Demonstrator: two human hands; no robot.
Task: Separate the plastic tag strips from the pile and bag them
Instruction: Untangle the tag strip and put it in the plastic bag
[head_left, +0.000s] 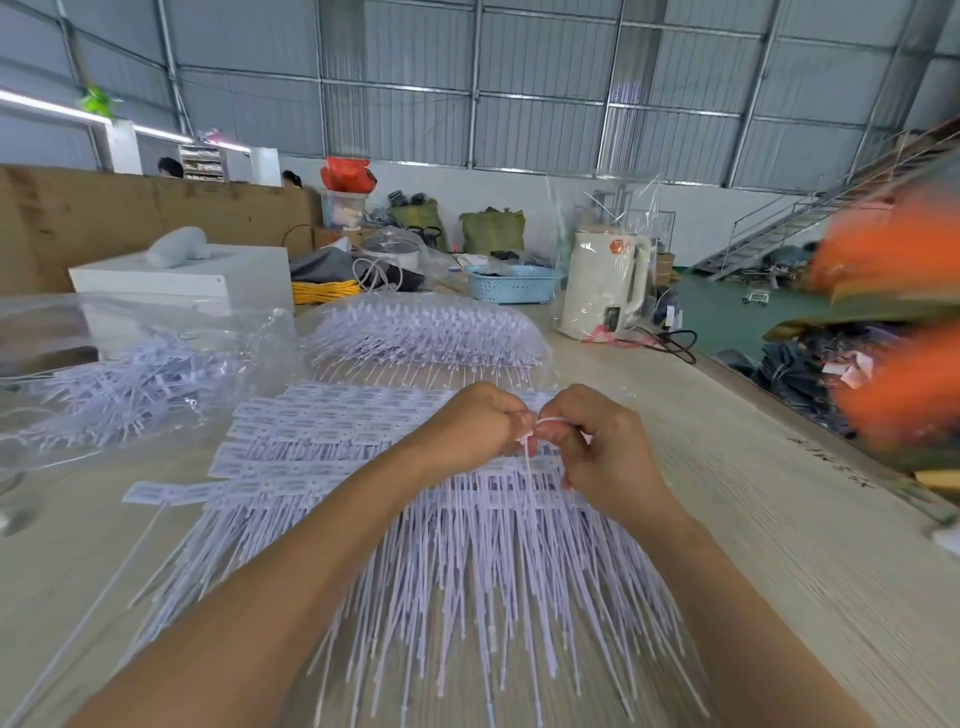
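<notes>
Now both hands, left hand (470, 426) and right hand (597, 441), pinch one white tag strip (530, 447) with curled fingers above the pile (415, 519) on the worktop (753, 519).

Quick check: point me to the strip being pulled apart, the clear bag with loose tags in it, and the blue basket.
Single tag strip (529, 457), head view: its thin tail below the pinching fingers.
Clear bag (156, 332), head view: its plastic wall above the loose tags.
Blue basket (511, 288), head view: its front lattice wall.
</notes>
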